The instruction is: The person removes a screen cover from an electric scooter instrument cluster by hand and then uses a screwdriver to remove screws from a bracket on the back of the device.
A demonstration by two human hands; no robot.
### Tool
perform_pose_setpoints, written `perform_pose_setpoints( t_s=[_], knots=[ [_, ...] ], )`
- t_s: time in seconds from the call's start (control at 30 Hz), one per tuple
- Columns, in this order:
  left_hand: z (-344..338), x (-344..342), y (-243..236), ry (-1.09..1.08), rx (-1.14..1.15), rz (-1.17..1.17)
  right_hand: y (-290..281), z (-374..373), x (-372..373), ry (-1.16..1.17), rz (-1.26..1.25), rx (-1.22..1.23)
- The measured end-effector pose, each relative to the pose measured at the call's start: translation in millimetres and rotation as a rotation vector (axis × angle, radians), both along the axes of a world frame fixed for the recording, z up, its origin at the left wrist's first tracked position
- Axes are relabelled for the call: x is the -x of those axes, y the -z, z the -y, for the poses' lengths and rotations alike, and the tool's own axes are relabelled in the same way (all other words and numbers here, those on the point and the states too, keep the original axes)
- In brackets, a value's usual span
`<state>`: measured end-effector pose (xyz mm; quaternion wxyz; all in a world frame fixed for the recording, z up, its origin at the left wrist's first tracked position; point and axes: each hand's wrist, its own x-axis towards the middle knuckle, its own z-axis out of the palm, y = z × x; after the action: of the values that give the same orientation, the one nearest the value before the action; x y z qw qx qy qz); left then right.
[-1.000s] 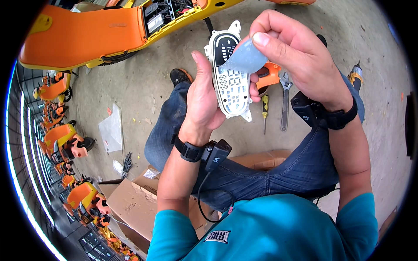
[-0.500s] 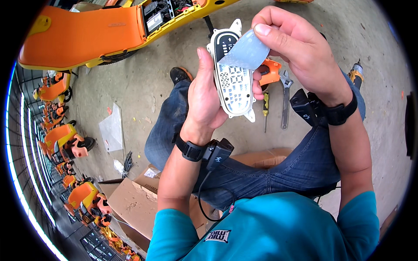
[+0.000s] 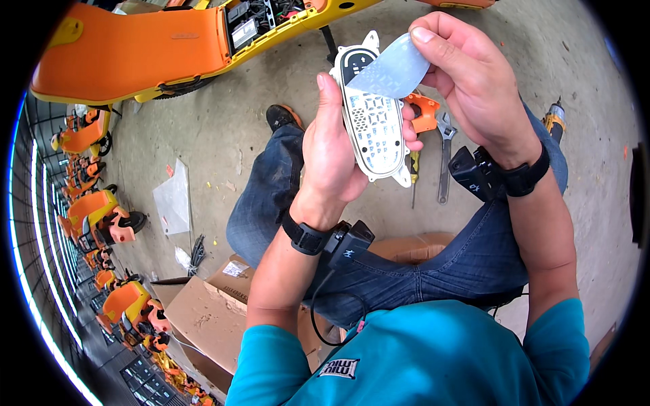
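An oval display panel point(image 3: 379, 141) with a white rim and digit segments on its face lies tilted in my left hand point(image 3: 330, 159). My left thumb runs along its left side, and the fingers curl round from behind to the right edge. Between thumb and fingertips, my right hand point(image 3: 467, 71) pinches the upper corner of a translucent bluish protective film point(image 3: 395, 68). This film is bent up off the panel's upper part, its lower left end still against the face. The lower part of the face is bare.
Beyond my hands stands an orange and yellow scooter point(image 3: 135, 54) with an opened compartment. On the concrete floor lie an adjustable wrench point(image 3: 445, 159), a screwdriver point(image 3: 414, 169), an orange part point(image 3: 424, 114), a power drill point(image 3: 555, 120) and a plastic sheet point(image 3: 174, 197). Cardboard boxes point(image 3: 206, 314) sit lower left.
Both the panel and my left hand have shifted slightly right. My right hand has moved a little right too, still pinching the film, more of which shows lifted clear.
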<state>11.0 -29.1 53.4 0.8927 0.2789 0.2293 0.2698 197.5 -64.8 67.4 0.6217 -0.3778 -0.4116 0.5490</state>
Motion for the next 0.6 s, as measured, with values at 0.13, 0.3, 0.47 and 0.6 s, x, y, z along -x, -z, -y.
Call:
perform_pose_setpoints(
  t_s=[0.13,0.3,0.47,0.6],
  knots=[
    [1,-2,1,-0.021,0.0,0.048,4,-1,-1,0.001,-0.104,-0.016],
    [1,-2,3,-0.043,0.013,0.039,3,-3,-3,0.058,-0.087,-0.025],
    [5,-2,3,-0.073,0.009,-0.018,2,-4,-9,0.108,-0.074,-0.027],
    [4,-1,6,-0.079,-0.032,-0.041,1,-5,-17,0.112,0.022,-0.054]
  ],
)
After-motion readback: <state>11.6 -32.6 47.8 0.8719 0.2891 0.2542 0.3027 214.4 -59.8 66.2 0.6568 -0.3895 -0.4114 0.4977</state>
